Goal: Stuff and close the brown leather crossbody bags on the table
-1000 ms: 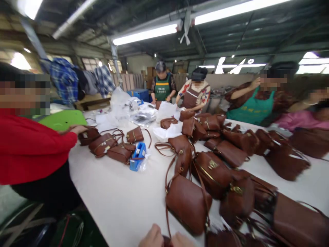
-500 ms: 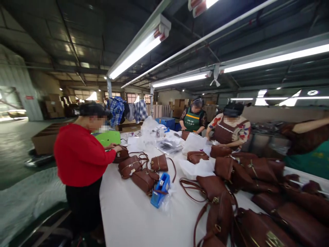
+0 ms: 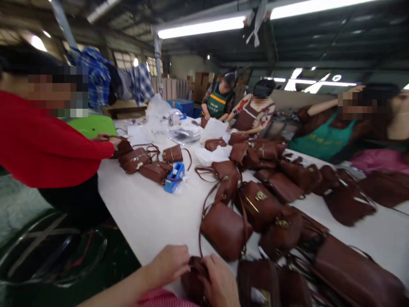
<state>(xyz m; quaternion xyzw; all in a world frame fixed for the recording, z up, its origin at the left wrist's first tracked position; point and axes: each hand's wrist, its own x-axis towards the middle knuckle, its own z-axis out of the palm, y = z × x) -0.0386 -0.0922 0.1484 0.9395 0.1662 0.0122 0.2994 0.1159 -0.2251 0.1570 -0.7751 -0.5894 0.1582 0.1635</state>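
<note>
Fluorescent tubes point(image 3: 204, 28) light a workshop where brown leather handbags point(image 3: 255, 200) are spread across a long white tabletop point(image 3: 150, 217); at its near edge, a small brown leather bag point(image 3: 194, 277) is gripped by left hand point(image 3: 169, 264) and right hand point(image 3: 220, 283), fingers closed around it.

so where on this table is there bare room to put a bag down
The widest bare patch of table lies between the blue tape dispenser, the person in red and the near edge by the left hand. A smaller strip runs along the far right edge. The middle is crowded with brown bags; both hands hold one.
</note>
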